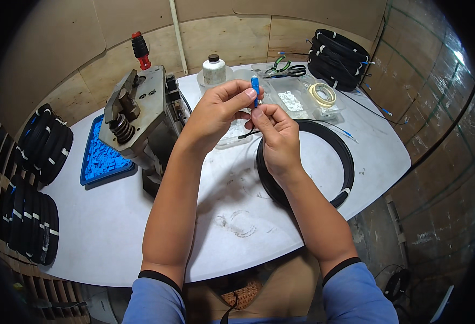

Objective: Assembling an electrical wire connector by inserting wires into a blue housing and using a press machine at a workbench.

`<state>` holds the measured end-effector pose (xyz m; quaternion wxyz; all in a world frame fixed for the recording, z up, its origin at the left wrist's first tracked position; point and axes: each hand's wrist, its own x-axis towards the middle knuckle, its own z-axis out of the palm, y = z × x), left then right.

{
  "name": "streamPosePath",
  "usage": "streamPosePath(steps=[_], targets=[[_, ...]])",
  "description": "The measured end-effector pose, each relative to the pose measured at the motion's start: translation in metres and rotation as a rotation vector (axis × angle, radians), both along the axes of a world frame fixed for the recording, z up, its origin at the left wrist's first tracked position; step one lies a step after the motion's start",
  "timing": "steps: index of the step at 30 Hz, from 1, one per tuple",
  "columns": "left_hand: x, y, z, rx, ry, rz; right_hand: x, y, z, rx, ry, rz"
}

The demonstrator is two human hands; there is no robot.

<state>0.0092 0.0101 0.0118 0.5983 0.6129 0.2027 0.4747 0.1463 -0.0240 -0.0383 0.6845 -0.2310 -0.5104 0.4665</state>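
Blue plastic connector (255,89), small and slim, stands upright with its long axis vertical, pinched at its upper part between the thumb and fingertips of the left hand (216,110). Just below and touching it, the right hand (276,137) closes narrowly on its lower end, where a thin black cable (248,134) trails out. Both hands meet in the air above the middle of the white table (140,227), toward its far edge, over the near-left rim of a black cable coil (339,148); the left hand sits higher.
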Motion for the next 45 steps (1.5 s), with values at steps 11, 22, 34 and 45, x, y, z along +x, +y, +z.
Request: streamPosePath(steps=[11,22,34,45], targets=[[-0.001,0.001,-0.001,0.035,0.018,-0.002,0.0,0.0,-0.001,-0.005,-0.005,-0.007],[-0.003,0.001,0.001,0.025,0.04,0.006,-0.001,-0.002,0.001,-0.008,-0.005,-0.029],[0.0,0.002,-0.001,0.056,0.026,0.052,0.0,-0.002,0.002,-0.018,-0.006,-0.024],[0.008,-0.004,0.002,0.161,-0.013,0.261,-0.002,-0.003,0.002,0.005,-0.05,-0.216]])
